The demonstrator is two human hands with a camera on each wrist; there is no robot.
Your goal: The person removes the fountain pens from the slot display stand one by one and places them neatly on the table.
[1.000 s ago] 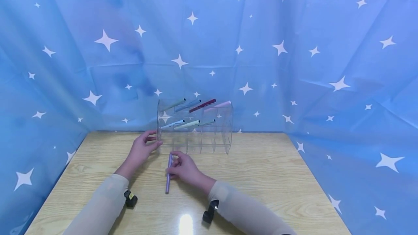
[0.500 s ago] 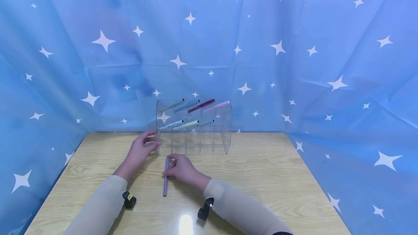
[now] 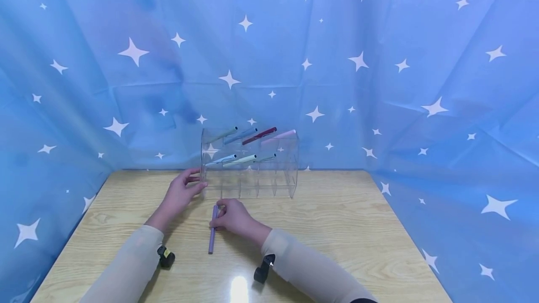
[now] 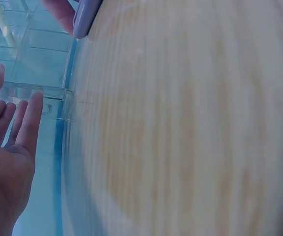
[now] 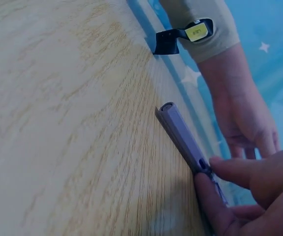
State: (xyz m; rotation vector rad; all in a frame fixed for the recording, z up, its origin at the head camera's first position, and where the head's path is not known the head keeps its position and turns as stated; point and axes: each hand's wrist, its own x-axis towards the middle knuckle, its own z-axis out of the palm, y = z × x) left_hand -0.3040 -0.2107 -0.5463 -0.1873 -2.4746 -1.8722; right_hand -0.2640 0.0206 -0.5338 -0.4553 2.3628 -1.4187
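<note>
My right hand (image 3: 236,218) pinches a purple pen (image 3: 212,240) between thumb and fingers, low over the table in front of the rack. In the right wrist view, the pen's (image 5: 180,130) near end points up past the thumb. My left hand (image 3: 180,195) is at the left end of a transparent acrylic pen rack (image 3: 269,191), fingers fairly straight and fingertips right at its side panel. In the left wrist view, the left hand's fingers (image 4: 29,125) lie along the rack's edge. The purple pen's end (image 4: 84,24) shows at the top there.
Several pens lie slanted in the rack's two upper rows, among them a dark red pen (image 3: 259,136), a pink pen (image 3: 280,136) and a pale green pen (image 3: 241,161). Behind the wooden table (image 3: 337,228) hangs a blue curtain (image 3: 269,50) with white stars.
Over the last second my right hand has drawn the purple pen slightly back from the rack, down and left in view. The left hand has stayed at the rack's side.
</note>
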